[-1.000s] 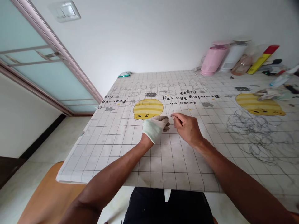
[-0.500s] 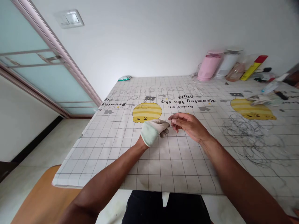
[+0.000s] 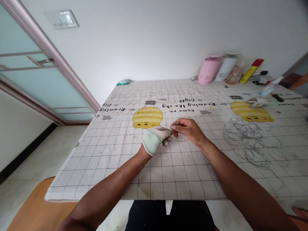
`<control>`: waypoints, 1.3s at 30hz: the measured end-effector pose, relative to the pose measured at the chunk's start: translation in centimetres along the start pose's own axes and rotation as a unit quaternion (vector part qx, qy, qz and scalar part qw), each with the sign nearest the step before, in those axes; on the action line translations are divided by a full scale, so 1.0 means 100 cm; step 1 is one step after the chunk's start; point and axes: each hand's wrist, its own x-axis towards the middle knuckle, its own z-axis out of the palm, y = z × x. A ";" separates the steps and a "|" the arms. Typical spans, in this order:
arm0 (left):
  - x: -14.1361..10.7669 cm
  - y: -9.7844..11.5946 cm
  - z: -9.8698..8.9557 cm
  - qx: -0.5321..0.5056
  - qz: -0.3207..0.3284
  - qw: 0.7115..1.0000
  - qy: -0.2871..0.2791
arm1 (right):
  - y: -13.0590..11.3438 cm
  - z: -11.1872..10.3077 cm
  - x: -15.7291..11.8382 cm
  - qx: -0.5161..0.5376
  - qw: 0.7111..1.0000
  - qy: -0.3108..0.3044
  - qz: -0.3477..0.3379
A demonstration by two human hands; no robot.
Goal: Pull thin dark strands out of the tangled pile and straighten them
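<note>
My left hand [image 3: 157, 136], in a pale glove with a light green cuff, is closed in a pinch over the middle of the table. Facing it is my bare right hand [image 3: 187, 129], thumb and forefinger pressed together close to the gloved fingertips. Whatever the two hands hold between them is too small to make out. To the right on the tablecloth [image 3: 115, 138] lies a loose tangle of thin dark wire [image 3: 245, 134]. Rows of small thin loops [image 3: 154, 93] lie behind my hands.
By the wall stand a pink cylinder [image 3: 209, 71], a white cylinder [image 3: 225, 69], a bottle [image 3: 234, 75] and a yellow-red box [image 3: 251, 71]. A crumpled glove [image 3: 260, 101] lies at right, a green packet [image 3: 124, 82] at the back left corner. An orange-brown seat [image 3: 36, 205] sits at lower left.
The fingertips of my right hand have come closer to the gloved left fingers, and the small gap between them has narrowed. The whole view has shifted slightly.
</note>
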 end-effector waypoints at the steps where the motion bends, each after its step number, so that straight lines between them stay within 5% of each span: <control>1: -0.001 -0.001 0.001 0.010 0.004 1.000 0.015 | 0.000 -0.002 0.001 0.006 1.000 -0.001 0.009; 10: 0.000 -0.007 0.004 0.069 0.029 0.992 0.099 | -0.013 -0.014 0.001 0.025 0.996 0.085 -0.013; 16: 0.002 -0.007 -0.001 0.095 0.046 0.985 0.136 | -0.017 -0.009 -0.005 -0.058 0.998 0.020 0.022; 19: 0.006 -0.009 -0.002 0.075 0.032 0.990 0.114 | -0.014 -0.005 -0.006 -0.099 0.995 -0.004 0.031; 24: 0.015 -0.014 -0.006 0.060 0.029 0.995 0.070 | -0.009 0.000 -0.006 -0.174 0.981 0.082 0.000; 29: 0.018 -0.017 -0.009 0.056 0.050 0.997 0.018 | -0.006 0.000 -0.007 -0.305 0.937 0.152 -0.071; 34: 0.019 -0.021 -0.007 -0.016 0.022 1.000 -0.001 | 0.000 0.001 -0.007 -0.409 0.889 0.115 -0.172; 39: 0.018 -0.024 -0.009 -0.132 -0.009 0.990 -0.040 | -0.004 0.009 -0.010 -0.346 0.922 0.098 -0.145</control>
